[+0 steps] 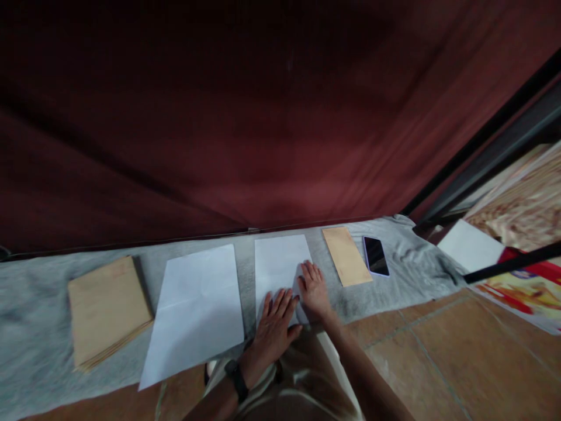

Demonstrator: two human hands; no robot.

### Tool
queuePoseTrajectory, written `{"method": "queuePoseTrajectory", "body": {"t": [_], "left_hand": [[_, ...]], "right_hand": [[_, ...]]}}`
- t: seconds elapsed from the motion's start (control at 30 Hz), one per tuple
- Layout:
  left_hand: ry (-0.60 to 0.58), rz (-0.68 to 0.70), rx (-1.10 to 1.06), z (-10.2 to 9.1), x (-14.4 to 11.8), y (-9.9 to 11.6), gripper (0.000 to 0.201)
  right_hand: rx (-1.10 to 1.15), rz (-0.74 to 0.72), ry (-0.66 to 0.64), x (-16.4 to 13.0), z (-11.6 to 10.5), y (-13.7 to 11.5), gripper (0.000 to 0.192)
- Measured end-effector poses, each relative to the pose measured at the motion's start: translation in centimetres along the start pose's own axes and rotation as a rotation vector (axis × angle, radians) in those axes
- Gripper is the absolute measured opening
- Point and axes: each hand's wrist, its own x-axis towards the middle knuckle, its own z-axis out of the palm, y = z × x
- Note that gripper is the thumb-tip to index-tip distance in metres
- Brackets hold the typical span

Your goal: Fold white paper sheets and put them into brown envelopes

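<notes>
A white sheet of paper (280, 257) lies in front of me on a grey cloth. My left hand (277, 324) rests palm down on its lower part, fingers spread. On the sheet's right edge lies my right hand (313, 289), its fingers stretched forward and fairly close together. Neither hand grips anything. To the left is a larger white paper (199, 304), its lower corner reaching past the cloth's edge. A single brown envelope (347, 256) lies just right of my right hand.
A stack of brown envelopes (109, 310) sits at the far left of the grey cloth (398, 292). A phone (376, 256) lies right of the single envelope. Dark red fabric (280, 146) rises behind. Black bars (491, 140) and a colourful printed box (526, 286) stand at right.
</notes>
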Motion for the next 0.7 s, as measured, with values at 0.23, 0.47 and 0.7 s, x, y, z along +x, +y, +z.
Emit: {"method": "queuePoseTrajectory", "body": {"t": [0.23, 0.47, 0.7], "left_hand": [[0.027, -0.013, 0.031, 0.6, 0.2, 0.1, 0.062], [0.019, -0.027, 0.046, 0.3, 0.4, 0.2, 0.062], [0.066, 0.003, 0.028, 0.6, -1.1, -1.2, 0.059]], "right_hand": [[0.008, 0.121, 0.144, -3.1, -0.5, 3.2, 0.053], [0.137, 0.014, 0.11, -2.7, -0.1, -1.2, 0.052], [0.059, -0.049, -0.008, -3.2, -0.4, -3.4, 0.046]]}}
